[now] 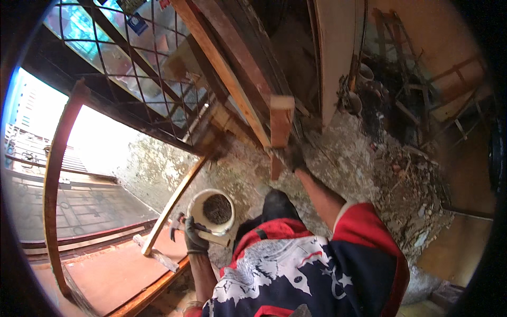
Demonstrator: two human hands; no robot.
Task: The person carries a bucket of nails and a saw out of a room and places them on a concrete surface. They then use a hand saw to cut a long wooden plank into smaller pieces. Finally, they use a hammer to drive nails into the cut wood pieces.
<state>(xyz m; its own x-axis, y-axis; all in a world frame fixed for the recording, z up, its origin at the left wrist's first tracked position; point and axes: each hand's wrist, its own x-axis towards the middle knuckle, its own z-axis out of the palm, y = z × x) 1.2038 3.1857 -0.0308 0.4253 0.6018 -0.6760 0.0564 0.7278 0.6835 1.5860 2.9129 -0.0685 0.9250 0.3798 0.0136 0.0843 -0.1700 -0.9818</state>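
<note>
My left hand (196, 239), in a dark grey work glove, is closed around a claw hammer (176, 226) beside a white bucket (194, 205). The hammer's head sticks out on the left of the glove. Inside the bucket lies a heap of small dark pieces that look like nails (217, 208). Farther forward, my gloved right hand (290, 157) grips a short wooden board (281, 127). The board stands up past my fingers, with its lower end showing below them. Part of my right grip is hidden behind the wood.
Long planks (232, 74) lean ahead of me beside a metal grille (121, 58). To the left, a wooden frame (51, 185) and a slanted strut (174, 203) rise from a reddish panel (105, 274). Rubble (409, 195) and scrap wood cover the ground on the right.
</note>
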